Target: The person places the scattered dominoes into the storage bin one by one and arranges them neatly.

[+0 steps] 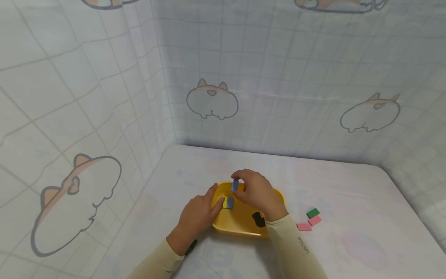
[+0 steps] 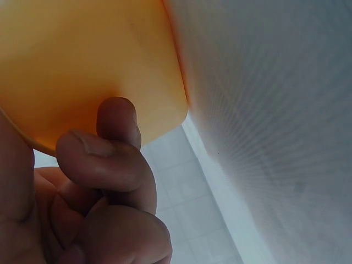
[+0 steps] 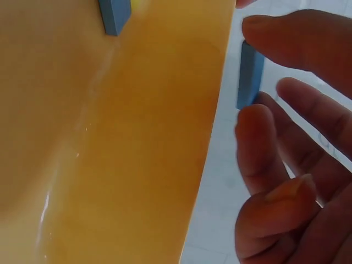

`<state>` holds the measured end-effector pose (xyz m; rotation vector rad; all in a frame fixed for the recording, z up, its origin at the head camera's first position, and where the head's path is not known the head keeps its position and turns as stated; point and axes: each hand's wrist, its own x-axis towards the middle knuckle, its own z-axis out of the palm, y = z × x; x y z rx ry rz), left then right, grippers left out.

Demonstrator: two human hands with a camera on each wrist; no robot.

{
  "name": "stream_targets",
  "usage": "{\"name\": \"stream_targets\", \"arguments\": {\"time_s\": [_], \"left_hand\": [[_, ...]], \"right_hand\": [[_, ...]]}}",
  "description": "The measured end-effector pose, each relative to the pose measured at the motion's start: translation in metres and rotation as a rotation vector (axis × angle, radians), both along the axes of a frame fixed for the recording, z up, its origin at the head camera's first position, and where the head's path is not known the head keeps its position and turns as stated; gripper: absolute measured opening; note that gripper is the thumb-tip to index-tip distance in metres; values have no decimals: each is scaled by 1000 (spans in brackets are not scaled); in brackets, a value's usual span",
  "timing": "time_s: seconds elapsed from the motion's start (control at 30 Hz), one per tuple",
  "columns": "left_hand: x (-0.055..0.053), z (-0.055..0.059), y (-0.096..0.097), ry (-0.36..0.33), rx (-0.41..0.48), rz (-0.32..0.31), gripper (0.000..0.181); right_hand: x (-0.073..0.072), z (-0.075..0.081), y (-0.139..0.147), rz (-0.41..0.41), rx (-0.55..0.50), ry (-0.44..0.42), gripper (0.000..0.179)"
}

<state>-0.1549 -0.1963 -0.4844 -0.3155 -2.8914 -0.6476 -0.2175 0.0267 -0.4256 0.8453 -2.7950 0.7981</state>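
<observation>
Between the right hand's (image 1: 256,190) thumb and fingertips, closely pinched, stands a blue block (image 1: 235,185); the left hand (image 1: 196,213), curled over its near wall, grips the yellow tray (image 1: 237,221). Light pinch, steady tray: probably best.

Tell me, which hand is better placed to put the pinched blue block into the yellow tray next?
Likely the right hand: it pinches the blue block close to the yellow tray, while the left hand grips the tray's left side.
</observation>
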Motion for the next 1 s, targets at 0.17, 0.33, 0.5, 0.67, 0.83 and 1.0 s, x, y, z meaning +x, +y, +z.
{"name": "stream_targets", "arguments": {"time_s": [0.17, 0.33, 0.5, 0.67, 0.83, 1.0], "left_hand": [[2, 0, -1, -10, 13, 3, 68], [3, 0, 0, 0, 18, 2, 67], [3, 0, -1, 9, 11, -1, 67], [3, -2, -2, 36, 14, -24, 67], [4, -3, -4, 60, 23, -30, 66], [5, -3, -5, 66, 18, -20, 66]], "right_hand": [[2, -3, -3, 13, 44, -40, 46], [3, -3, -5, 23, 92, -19, 47], [3, -4, -7, 44, 117, -3, 48], [5, -7, -9, 54, 155, -42, 44], [8, -9, -12, 49, 257, -127, 44], [7, -14, -15, 32, 342, -145, 48]]}}
